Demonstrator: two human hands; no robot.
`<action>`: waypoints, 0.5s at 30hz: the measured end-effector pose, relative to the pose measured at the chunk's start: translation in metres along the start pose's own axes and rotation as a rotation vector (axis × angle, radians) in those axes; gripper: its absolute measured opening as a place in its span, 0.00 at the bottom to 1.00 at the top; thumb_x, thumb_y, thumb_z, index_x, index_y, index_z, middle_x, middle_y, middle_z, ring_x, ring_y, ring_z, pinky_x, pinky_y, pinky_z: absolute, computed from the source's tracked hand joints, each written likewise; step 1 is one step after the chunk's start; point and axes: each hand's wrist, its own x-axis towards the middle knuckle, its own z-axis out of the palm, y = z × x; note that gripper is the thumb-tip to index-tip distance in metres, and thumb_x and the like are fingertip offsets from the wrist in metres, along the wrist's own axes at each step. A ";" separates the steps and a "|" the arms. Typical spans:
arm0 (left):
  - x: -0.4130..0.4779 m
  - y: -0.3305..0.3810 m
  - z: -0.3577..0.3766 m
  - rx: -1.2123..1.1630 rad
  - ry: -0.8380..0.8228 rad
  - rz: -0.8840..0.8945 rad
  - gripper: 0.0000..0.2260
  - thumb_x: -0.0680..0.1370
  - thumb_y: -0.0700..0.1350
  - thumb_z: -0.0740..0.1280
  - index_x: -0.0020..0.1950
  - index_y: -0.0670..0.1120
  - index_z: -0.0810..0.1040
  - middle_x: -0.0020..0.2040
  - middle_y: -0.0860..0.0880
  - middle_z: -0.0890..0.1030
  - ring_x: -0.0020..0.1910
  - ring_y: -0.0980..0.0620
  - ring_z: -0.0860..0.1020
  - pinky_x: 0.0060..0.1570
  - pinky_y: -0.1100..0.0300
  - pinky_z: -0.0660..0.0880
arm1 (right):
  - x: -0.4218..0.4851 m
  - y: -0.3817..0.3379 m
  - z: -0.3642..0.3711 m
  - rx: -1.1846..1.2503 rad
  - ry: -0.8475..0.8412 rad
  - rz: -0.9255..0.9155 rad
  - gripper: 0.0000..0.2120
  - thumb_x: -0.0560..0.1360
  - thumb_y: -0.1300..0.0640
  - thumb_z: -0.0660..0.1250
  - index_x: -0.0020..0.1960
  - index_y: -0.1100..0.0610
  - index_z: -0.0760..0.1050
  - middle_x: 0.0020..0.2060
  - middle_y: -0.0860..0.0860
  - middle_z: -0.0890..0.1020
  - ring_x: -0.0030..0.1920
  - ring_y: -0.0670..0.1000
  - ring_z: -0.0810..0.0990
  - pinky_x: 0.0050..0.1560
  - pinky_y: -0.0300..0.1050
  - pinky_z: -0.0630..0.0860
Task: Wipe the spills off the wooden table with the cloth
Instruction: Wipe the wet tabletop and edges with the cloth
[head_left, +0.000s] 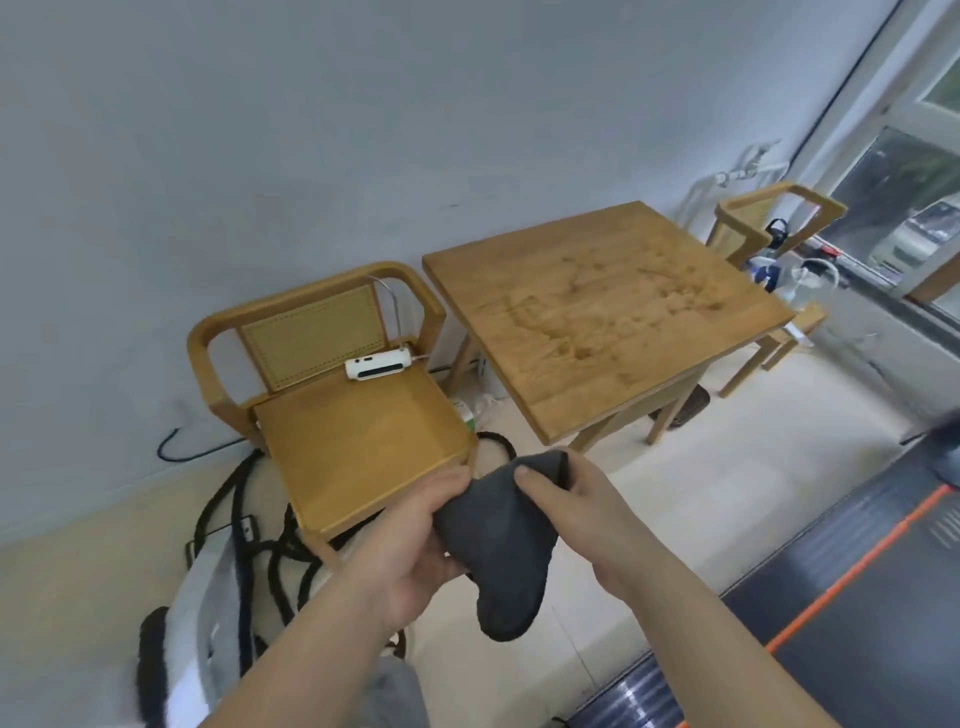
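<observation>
- Square light-wood table (519, 291): against the wall, well ahead of the hands. Wet smears and streaks (613, 312) across much of the top. Wiping judged not yet begun, whole surface left to do.
- Wooden armchair with woven cane back (358, 441): just beside the table's left edge.
- Dark grey soft cloth (498, 540): held in the air between both hands, well apart from the table, lower end hanging loose.
- Left hand (410, 540): palm up, fingers curled round the cloth's left side.
- Right hand (576, 504): pinching the cloth's upper edge, thumb over the fabric.
- White oblong device (378, 365): on the chair seat, cable attached.
</observation>
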 end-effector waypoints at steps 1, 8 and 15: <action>0.013 0.011 0.005 0.003 -0.049 -0.016 0.16 0.80 0.50 0.68 0.63 0.43 0.83 0.61 0.41 0.84 0.62 0.40 0.81 0.65 0.41 0.75 | 0.015 -0.007 0.000 -0.003 0.008 -0.005 0.08 0.80 0.51 0.71 0.57 0.51 0.78 0.51 0.47 0.86 0.52 0.45 0.85 0.46 0.39 0.80; 0.102 0.087 0.032 -0.046 -0.319 -0.104 0.15 0.79 0.50 0.72 0.63 0.45 0.84 0.65 0.41 0.82 0.64 0.42 0.80 0.70 0.41 0.70 | 0.115 -0.045 -0.015 0.217 0.155 0.044 0.19 0.78 0.42 0.71 0.63 0.53 0.77 0.57 0.50 0.86 0.58 0.50 0.85 0.62 0.55 0.81; 0.184 0.132 0.069 0.231 -0.306 -0.132 0.18 0.76 0.43 0.76 0.65 0.43 0.79 0.59 0.40 0.84 0.60 0.39 0.82 0.65 0.35 0.74 | 0.176 -0.070 -0.063 0.341 0.098 0.240 0.24 0.75 0.43 0.75 0.62 0.60 0.81 0.56 0.55 0.87 0.58 0.56 0.86 0.62 0.54 0.81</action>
